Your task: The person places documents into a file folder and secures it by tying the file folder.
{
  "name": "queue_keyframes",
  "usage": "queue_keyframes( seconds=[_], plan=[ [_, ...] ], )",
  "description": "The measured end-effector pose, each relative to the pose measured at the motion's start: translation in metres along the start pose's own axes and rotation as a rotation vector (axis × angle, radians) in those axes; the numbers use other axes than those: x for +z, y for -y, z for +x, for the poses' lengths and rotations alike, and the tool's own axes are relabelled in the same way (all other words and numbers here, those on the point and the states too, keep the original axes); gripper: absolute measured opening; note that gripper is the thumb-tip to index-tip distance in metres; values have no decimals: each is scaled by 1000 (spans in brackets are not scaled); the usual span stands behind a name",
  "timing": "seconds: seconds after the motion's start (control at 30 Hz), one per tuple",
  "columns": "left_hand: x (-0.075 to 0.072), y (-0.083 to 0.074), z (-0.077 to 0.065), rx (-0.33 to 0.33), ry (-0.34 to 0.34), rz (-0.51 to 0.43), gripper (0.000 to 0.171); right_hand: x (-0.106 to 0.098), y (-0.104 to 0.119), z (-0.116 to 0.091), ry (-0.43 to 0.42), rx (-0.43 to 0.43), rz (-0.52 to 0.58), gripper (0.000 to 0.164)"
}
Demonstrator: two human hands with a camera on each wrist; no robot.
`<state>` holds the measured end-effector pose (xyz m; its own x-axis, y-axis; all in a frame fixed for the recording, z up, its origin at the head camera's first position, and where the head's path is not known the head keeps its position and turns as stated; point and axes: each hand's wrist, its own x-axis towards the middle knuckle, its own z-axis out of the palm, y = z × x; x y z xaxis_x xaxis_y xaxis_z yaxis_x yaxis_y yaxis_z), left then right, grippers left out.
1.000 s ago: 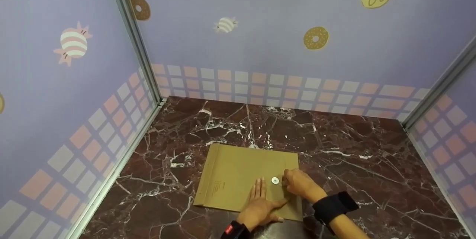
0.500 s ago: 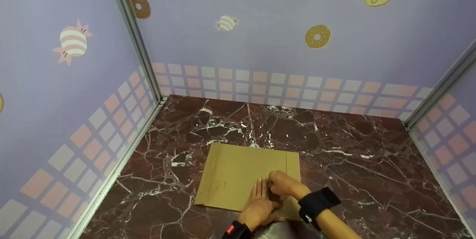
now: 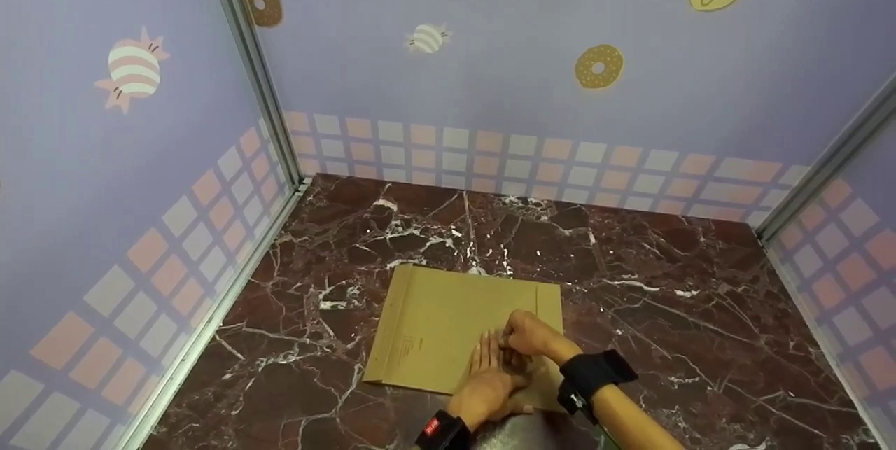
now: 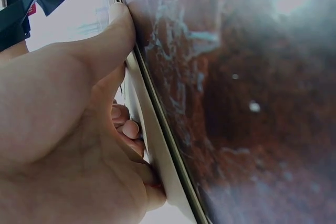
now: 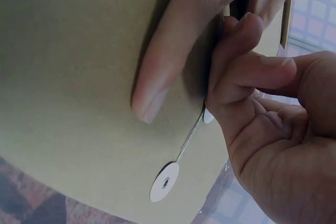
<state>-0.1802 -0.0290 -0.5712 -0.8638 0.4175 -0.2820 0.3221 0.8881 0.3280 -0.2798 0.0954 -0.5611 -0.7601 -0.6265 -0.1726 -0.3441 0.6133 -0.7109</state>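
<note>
A brown paper document folder (image 3: 455, 303) lies flat. My left hand (image 3: 486, 390) rests on its near part, fingers stretched forward; in the left wrist view the thumb (image 4: 123, 27) lies at the folder's edge (image 4: 163, 124). The right hand (image 3: 535, 338) is just beside the left fingertips, its fingers curled and pinching a thin string (image 5: 190, 136). That string leads from a white round button (image 5: 164, 182) in the right wrist view. A second white disc (image 5: 208, 116) is mostly covered by the right fingers. The string's end inside the grip is hidden.
Dark red marble-patterned surface (image 3: 301, 366) surrounds the folder. Patterned purple panels stand at the back (image 3: 490, 86), left (image 3: 56, 191) and right (image 3: 868, 226), with metal posts (image 3: 252, 72) at the corners.
From the folder's right part, my right hand has moved left to the left fingertips, covering the white button seen earlier. The left hand and folder stay in place; the head view shifts slightly.
</note>
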Motion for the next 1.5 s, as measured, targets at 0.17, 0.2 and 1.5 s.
queue_keyframes(
  seconds=[0.17, 0.2, 1.5],
  plan=[
    [2, 0, 0, 10, 6, -21, 62, 2, -4, 6, -100, 81, 109, 24],
    [2, -1, 1, 7, 13, -25, 63, 2, -5, 7, -129, 95, 118, 24],
    [3, -2, -1, -29, -38, 67, 65, -7, -28, -13, -385, -93, -568, 15]
  ],
)
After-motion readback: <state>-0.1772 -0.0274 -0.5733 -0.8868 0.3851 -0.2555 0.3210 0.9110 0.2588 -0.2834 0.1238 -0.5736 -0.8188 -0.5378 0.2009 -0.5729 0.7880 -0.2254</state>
